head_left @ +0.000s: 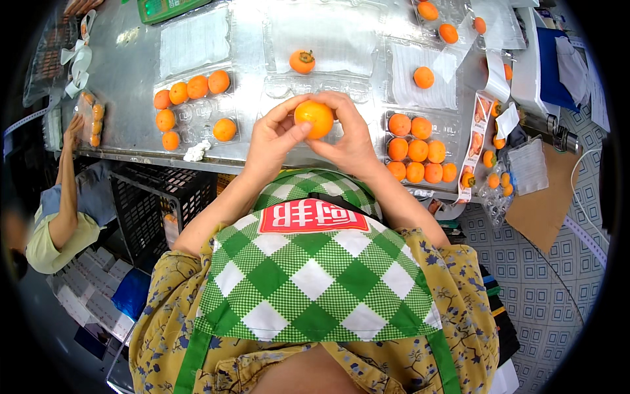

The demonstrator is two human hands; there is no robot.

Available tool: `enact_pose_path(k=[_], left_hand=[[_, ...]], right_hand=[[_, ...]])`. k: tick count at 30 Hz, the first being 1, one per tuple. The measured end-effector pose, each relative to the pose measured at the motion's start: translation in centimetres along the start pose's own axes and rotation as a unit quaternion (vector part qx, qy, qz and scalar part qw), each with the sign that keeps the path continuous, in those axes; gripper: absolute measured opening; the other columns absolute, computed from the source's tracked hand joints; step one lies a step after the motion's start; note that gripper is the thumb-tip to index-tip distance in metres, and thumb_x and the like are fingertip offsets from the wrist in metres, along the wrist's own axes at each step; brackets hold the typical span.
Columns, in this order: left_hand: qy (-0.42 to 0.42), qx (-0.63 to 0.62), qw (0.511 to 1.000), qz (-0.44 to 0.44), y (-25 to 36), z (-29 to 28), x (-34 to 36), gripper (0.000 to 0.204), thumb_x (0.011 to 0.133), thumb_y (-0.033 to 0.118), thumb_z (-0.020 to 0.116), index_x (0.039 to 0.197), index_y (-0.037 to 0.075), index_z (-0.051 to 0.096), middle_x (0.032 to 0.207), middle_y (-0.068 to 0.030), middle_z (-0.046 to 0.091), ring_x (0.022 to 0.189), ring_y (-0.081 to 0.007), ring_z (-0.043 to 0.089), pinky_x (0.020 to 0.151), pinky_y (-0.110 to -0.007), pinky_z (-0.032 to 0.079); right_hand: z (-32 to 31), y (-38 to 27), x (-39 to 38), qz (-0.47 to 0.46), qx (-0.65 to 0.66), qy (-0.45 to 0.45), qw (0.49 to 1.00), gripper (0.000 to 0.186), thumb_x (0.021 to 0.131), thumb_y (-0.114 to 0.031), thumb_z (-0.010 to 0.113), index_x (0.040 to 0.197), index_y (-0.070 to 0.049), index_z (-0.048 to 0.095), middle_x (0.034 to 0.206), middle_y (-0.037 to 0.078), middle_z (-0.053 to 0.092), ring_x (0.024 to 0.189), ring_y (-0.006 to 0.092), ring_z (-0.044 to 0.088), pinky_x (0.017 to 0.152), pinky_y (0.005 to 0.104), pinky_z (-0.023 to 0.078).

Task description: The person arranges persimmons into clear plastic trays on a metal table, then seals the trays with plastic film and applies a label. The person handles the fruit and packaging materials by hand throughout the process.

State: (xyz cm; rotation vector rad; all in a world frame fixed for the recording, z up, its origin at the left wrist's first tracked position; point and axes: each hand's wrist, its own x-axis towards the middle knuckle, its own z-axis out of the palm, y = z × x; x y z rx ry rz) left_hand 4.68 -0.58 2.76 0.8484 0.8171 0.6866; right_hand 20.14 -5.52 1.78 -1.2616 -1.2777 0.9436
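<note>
Between my two hands, over the near edge of the metal table, is an orange persimmon (pixel 314 119). My left hand (pixel 279 134) is closed on its left side, thumb against the fruit. From the right, my right hand (pixel 344 131) holds it with curled fingers. Just beyond lies a single persimmon (pixel 302 61), leafy cap showing, by a clear plastic tray (pixel 321 85) with a white liner. The clear tray (pixel 197 121) on the left has persimmons along its far and left sides and one at its right. On the right, another clear tray (pixel 446 125) holds rows of persimmons.
A green scale (pixel 167 8) stands at the far left. At the right edge hang a printed label strip (pixel 476 144), loose persimmons and a plastic bag (pixel 495 200). Black crates (pixel 154 203) stand below the table. A co-worker's hand (pixel 73 128) touches a filled pack (pixel 92 118) at left.
</note>
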Motion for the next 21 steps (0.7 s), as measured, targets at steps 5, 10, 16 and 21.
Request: enact_pose_path(k=[5,10,16,21], left_hand=[[-0.013,0.059,0.996,0.061,-0.2,-0.1,-0.2,0.056,0.081,-0.004,0.066,0.132,0.002,0.043,0.127,-0.0125,0.051,0.116,-0.0188,0.052,0.098,-0.033,0.044],[0.006,0.116,0.984,0.133,-0.8,0.1,-0.3,0.058,0.079,-0.004,0.066,0.132,0.001,0.043,0.126,-0.0123,0.049,0.120,-0.0208,0.048,0.097,-0.033,0.044],[-0.029,0.078,0.992,0.095,-1.0,-0.8,0.0,0.058,0.078,-0.005,0.064,0.132,0.002,0.045,0.126,-0.0102,0.048,0.124,-0.0205,0.044,0.100,-0.034,0.042],[-0.056,0.055,0.996,0.032,-0.5,-0.5,-0.3,0.053,0.086,0.005,0.060,0.136,0.005,0.042,0.132,-0.0085,0.044,0.126,-0.0209,0.042,0.107,-0.036,0.032]], right_hand=[[-0.9,0.9,-0.4,0.117,0.196,-0.012,0.973,0.058,0.078,-0.003,0.065,0.130,-0.004,0.041,0.120,0.010,0.051,0.107,0.0179,0.054,0.087,0.0307,0.046],[-1.1,0.2,-0.2,0.237,0.209,-0.044,0.948,0.050,0.083,-0.005,0.062,0.128,-0.004,0.041,0.120,0.011,0.051,0.097,0.0155,0.057,0.081,0.0289,0.049],[-0.1,-0.6,0.0,0.095,-0.012,0.022,0.995,0.048,0.072,-0.007,0.072,0.115,-0.005,0.050,0.107,0.009,0.052,0.095,0.0203,0.059,0.078,0.0316,0.051],[-0.2,-0.4,0.0,-0.026,-0.154,0.020,0.987,0.052,0.067,-0.009,0.075,0.113,-0.006,0.051,0.109,0.009,0.049,0.106,0.0259,0.054,0.081,0.0343,0.050]])
